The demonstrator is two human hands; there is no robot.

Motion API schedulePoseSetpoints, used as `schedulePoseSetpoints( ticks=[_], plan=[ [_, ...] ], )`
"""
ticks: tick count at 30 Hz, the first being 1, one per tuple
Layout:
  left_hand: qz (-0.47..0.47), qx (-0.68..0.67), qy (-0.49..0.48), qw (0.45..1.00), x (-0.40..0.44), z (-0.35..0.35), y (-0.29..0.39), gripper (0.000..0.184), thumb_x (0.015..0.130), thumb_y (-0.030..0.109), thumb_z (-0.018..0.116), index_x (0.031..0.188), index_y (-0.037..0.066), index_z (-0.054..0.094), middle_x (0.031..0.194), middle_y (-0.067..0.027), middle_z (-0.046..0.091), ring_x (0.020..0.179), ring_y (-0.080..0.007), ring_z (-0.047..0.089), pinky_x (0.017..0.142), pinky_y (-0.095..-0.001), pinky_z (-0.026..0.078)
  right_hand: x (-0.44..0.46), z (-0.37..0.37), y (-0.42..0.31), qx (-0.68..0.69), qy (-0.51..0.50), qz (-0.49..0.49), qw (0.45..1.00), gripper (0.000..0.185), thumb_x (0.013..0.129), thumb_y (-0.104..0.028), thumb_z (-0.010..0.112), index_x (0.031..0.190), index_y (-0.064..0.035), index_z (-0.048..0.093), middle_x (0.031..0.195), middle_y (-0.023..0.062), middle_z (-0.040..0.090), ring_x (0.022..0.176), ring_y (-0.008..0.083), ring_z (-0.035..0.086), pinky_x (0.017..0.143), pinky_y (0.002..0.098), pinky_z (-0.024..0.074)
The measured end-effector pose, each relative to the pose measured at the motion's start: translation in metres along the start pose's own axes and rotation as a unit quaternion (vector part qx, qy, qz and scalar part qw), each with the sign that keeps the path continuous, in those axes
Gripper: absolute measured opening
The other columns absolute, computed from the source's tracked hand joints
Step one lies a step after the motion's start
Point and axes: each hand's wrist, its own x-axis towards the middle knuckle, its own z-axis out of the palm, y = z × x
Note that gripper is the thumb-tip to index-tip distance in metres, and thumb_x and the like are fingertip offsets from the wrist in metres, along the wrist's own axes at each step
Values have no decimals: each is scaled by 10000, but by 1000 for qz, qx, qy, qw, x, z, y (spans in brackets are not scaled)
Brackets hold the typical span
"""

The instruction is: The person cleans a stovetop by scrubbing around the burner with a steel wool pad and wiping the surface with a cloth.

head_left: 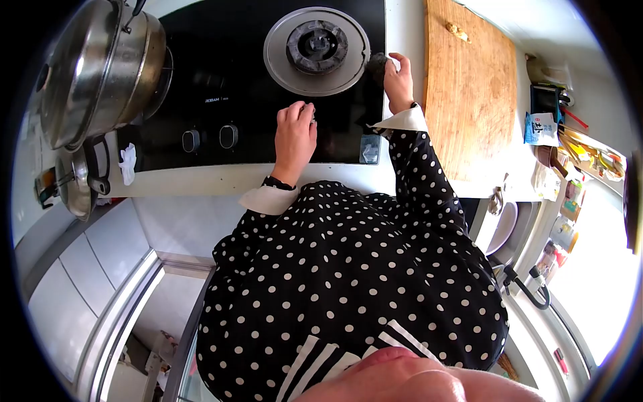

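Note:
My left hand [293,137] rests at the front of the black glass gas cooktop [254,74], its fingers curled down. Something small and greyish shows at the fingertips, too hidden to name. At the cooktop's right edge, my right hand [399,86] has its fingers bent around a dark grey wad [377,65], with a bit of white beside them. The wad touches or nearly touches the round metal drip tray [278,67] of the right burner [317,47]. That burner has no pot on it.
A large steel steamer pot [100,74] stands on the left burner. Two knobs [228,137] sit at the cooktop's front. A crumpled white tissue [127,163] lies by the left corner. To the right is a wooden cutting board [469,94], with a sink [512,228] nearer me.

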Motion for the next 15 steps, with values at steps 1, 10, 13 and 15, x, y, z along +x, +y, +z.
schedulePoseSetpoints(
  ticks=[1,10,13,15],
  plan=[
    [4,-3,-1,1000,0,0,-2,382,701,26,650,1075,37,574,1098,-81,519,980,-287,479,843,-355,435,-6,-2,-13,-5,-6,2,1000,287,862,-252,486,1106,-103,517,838,172,618,714,244,619,655,344,487],
    [17,-8,-24,1000,2,-4,-5,392,701,22,648,1085,39,572,1096,-82,514,986,-286,475,855,-355,430,-19,2,-5,-131,31,-113,985,308,700,-218,662,958,-62,598,867,163,637,822,312,615,742,379,485],
    [19,-9,-27,999,2,-4,-7,391,702,20,647,1085,40,572,1104,-83,509,986,-287,475,859,-354,428,-13,11,7,-164,70,-152,972,275,672,-195,660,915,-71,625,892,155,631,861,311,600,783,381,474],
    [18,-7,-31,999,3,-4,-8,392,703,22,647,1087,45,573,1110,-86,506,989,-287,473,861,-353,427,0,20,4,-191,84,-147,967,288,663,-189,660,924,-71,629,899,154,627,881,313,592,807,378,467]
  ],
)
